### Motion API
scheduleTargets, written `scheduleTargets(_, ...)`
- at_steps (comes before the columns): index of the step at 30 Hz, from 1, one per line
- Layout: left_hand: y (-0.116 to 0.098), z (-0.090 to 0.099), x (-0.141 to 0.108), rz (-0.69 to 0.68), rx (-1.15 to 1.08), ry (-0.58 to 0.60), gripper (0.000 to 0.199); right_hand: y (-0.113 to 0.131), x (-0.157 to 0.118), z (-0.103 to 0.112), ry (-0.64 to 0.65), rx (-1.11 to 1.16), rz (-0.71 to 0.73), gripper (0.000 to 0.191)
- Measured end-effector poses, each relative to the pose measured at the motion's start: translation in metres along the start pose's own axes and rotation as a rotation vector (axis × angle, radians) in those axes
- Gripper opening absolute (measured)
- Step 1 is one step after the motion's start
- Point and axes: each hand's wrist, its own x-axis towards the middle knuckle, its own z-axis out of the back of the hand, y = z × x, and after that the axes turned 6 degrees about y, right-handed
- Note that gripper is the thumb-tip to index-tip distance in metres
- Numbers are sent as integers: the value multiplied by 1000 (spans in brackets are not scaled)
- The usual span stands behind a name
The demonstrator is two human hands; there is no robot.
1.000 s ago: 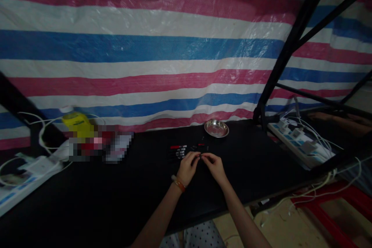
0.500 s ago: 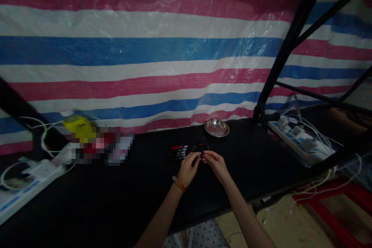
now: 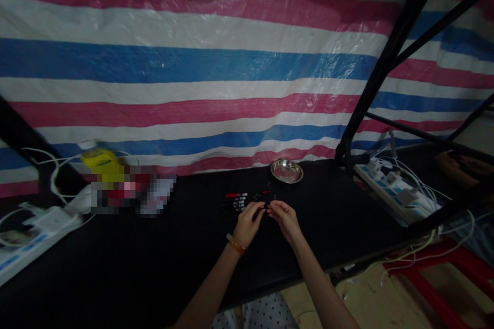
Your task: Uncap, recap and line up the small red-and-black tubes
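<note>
Head view. The left hand [image 3: 247,223] and the right hand [image 3: 286,220] are held close together over a black surface [image 3: 173,262], with the fingers [image 3: 252,206] of each drawn narrow. A small dark piece [image 3: 265,206] is seen between the two sets of fingertips; by which hand it is gripped cannot be told, and its form is too small to be made out. An orange bracelet [image 3: 237,247] is worn on the left wrist. Just beyond the left hand, slim red and black pen-like items [image 3: 235,196] are laid side by side; to their right, a small red part [image 3: 266,193] is placed. Farther back, a round metal dish [image 3: 286,171] is set near a striped tarpaulin [image 3: 193,64]. At the far left, a power strip [image 3: 17,256] is positioned.
</note>
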Motion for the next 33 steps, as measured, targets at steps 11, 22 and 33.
scheduleTargets(11, 0, -1, -1, -3, -16, 23, 19, -1, -2, -5, -27, -23, 28, 33)
scheduleTargets(22, 8, 3, -2, 40, -67, 26, 22, -16, 2, -20, 181, 33, 8, 36)
scheduleTargets(33, 7, 26, 5, 110, 258, 61, 34, -12, 13, -22, 155, 51, -72, 44)
